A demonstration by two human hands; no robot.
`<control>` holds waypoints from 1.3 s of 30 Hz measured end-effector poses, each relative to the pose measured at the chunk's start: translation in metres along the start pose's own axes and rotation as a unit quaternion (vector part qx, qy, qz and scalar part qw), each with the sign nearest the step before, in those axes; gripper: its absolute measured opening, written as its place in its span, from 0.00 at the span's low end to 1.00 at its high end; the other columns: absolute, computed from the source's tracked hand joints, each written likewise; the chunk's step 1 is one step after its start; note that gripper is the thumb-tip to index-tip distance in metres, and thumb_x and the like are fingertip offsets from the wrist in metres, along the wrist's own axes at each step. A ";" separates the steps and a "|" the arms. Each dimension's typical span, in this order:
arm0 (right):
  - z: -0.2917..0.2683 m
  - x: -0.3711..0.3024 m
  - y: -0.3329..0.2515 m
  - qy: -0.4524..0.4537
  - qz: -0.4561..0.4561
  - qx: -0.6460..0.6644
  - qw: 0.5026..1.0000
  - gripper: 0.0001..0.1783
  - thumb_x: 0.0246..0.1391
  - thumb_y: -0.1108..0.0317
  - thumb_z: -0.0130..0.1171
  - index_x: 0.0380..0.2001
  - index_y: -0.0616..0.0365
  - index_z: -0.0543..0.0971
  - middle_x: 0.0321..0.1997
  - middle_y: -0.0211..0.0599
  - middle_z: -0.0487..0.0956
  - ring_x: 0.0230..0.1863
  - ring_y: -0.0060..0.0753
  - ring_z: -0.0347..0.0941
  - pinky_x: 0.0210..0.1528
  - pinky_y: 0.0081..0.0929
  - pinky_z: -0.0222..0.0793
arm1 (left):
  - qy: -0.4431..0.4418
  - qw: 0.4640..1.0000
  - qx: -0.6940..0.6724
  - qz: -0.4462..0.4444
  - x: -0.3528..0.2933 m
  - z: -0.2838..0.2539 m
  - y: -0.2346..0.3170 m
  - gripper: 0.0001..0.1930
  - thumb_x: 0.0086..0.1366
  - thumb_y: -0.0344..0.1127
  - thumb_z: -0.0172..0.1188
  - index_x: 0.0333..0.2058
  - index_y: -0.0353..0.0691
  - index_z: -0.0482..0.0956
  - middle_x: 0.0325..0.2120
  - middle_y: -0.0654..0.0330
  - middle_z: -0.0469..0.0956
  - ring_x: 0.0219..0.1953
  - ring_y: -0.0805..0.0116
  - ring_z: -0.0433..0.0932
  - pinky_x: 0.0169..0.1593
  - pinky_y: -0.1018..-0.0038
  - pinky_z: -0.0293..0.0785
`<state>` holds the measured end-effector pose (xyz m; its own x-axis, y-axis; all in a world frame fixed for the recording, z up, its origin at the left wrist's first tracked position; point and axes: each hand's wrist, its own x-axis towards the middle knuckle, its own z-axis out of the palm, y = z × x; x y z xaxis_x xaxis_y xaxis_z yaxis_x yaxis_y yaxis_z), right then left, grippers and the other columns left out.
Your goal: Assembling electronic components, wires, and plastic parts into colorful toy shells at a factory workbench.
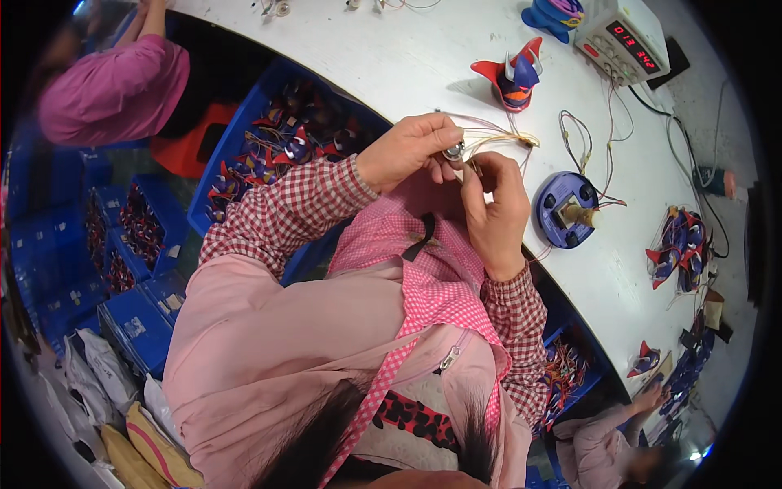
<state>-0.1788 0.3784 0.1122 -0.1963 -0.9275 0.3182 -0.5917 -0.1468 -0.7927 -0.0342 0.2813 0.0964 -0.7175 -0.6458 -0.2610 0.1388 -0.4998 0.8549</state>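
Observation:
Near the table edge, my left hand [411, 151] pinches a small round silver part [454, 151] between thumb and fingers. Close beside it, my right hand [498, 212] is closed, its thumb and forefinger pressed together; what they hold is too small to make out. Thin wires [489, 130] run from near my fingers across the table toward a purple, red and white toy figure head [519, 80], which stands upright. Just right of my right hand lies a round purple base [562, 210] with a tan piece in its middle and wires attached.
A power supply [623, 41] with a lit red display stands at the far right, beside a blue toy part [554, 16]. More toy heads [680, 244] lie at right. Blue bins [213, 155] of parts sit below the table. Co-workers [114, 85] sit at left and lower right.

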 end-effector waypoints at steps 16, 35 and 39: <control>0.007 -0.030 0.008 0.101 0.227 0.428 0.869 0.09 0.56 0.74 0.55 0.38 0.63 0.69 0.32 0.35 0.75 0.31 0.22 0.73 0.33 0.17 0.71 | -0.019 0.999 0.021 -0.020 -0.004 0.024 -0.012 0.15 0.62 0.32 0.56 0.46 0.34 0.68 0.29 0.62 0.75 0.26 0.78 0.74 0.28 0.86 0.70; 0.007 -0.030 0.019 0.012 0.180 0.293 0.939 0.08 0.57 0.72 0.55 0.38 0.62 0.70 0.30 0.29 0.74 0.28 0.15 0.68 0.29 0.12 0.65 | -0.007 0.998 0.053 -0.034 -0.002 0.018 -0.012 0.11 0.60 0.30 0.58 0.40 0.35 0.70 0.27 0.65 0.75 0.25 0.83 0.72 0.28 0.88 0.68; 0.007 -0.030 0.018 0.036 0.108 0.180 0.977 0.07 0.55 0.73 0.56 0.36 0.63 0.70 0.29 0.33 0.74 0.25 0.21 0.70 0.27 0.17 0.66 | -0.001 0.997 0.065 -0.045 -0.002 0.016 -0.012 0.11 0.61 0.31 0.58 0.40 0.35 0.71 0.27 0.65 0.75 0.24 0.83 0.72 0.27 0.88 0.68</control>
<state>-0.1774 0.4014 0.0848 -0.3476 -0.9257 0.1491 -0.2192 -0.0743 -0.9729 -0.0457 0.2978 0.0938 -0.7244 -0.6005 -0.3386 -0.0164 -0.4760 0.8793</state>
